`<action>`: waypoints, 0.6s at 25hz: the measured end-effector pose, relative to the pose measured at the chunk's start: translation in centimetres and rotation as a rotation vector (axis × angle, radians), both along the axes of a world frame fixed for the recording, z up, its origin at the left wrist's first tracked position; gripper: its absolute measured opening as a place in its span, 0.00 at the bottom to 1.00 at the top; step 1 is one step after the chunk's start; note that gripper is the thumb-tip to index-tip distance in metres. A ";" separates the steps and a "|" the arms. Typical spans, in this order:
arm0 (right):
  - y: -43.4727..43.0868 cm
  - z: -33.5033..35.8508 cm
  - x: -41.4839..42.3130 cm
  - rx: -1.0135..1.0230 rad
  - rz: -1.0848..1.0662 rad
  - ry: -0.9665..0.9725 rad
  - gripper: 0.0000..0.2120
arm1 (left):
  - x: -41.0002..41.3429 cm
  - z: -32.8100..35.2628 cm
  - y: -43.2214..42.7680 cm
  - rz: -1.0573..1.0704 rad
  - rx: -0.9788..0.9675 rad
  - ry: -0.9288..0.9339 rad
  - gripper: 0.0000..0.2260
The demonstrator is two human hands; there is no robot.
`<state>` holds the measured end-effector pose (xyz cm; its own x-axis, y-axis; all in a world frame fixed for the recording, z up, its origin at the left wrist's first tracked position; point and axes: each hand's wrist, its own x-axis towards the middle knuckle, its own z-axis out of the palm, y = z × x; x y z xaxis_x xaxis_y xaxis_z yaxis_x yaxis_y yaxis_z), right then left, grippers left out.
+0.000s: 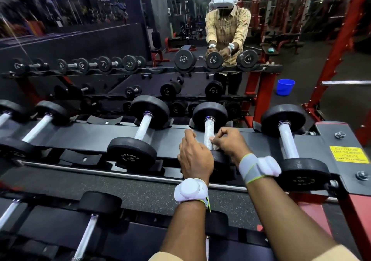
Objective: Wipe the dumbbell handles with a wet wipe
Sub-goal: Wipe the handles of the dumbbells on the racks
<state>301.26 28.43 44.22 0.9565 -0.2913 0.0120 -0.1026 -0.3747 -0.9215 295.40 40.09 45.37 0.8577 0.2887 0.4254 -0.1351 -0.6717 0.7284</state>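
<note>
Nearest to us, both forearms reach forward, each wrist carrying a white strapped device [190,190]. The left hand [195,156] sits just left of the dumbbell handle [208,130], its fingers [189,135] curled downward; we cannot tell whether they hold anything. The right hand [230,143] is at the handle's right side, its fingers [222,135] pinched on a small pale scrap pressed to the knurled steel, which we judge to be the wet wipe [212,139]. The dumbbell lies on the top tier of the rack [329,140], second from the right end. For sound work, we recommend wrapping the wipe fully round the bar, bracing the weight with the free hand, and passing along the whole length from collar to collar, turning to reach the underside. The wipe is largely hidden by the fingers, and the near head of the dumbbell is covered by both hands. Neighbouring handles, left [143,127] and right [288,142], show no sign we can read of being wet or dry. Further off, a blue bucket [285,86] shows; its contents are not visible.
</note>
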 end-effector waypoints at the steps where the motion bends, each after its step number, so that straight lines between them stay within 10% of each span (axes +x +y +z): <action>1: -0.1 -0.5 -0.5 0.013 0.038 0.017 0.11 | 0.0 -0.1 -0.1 -0.002 0.004 -0.005 0.11; 7: 0.0 -0.4 0.0 0.366 0.080 -0.089 0.16 | -0.2 0.1 0.0 0.002 0.021 0.001 0.10; 11: -1.1 -0.8 -1.6 0.228 0.228 -0.027 0.15 | -0.1 0.0 -0.1 0.001 0.021 -0.010 0.10; 15: 0.2 0.6 1.7 0.146 -0.057 -0.129 0.13 | -0.1 0.0 0.0 0.002 0.014 -0.009 0.11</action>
<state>302.96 28.66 44.80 0.9316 -0.3529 0.0871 0.0026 -0.2331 -0.9725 295.33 40.08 45.42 0.8534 0.2841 0.4371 -0.1404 -0.6823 0.7175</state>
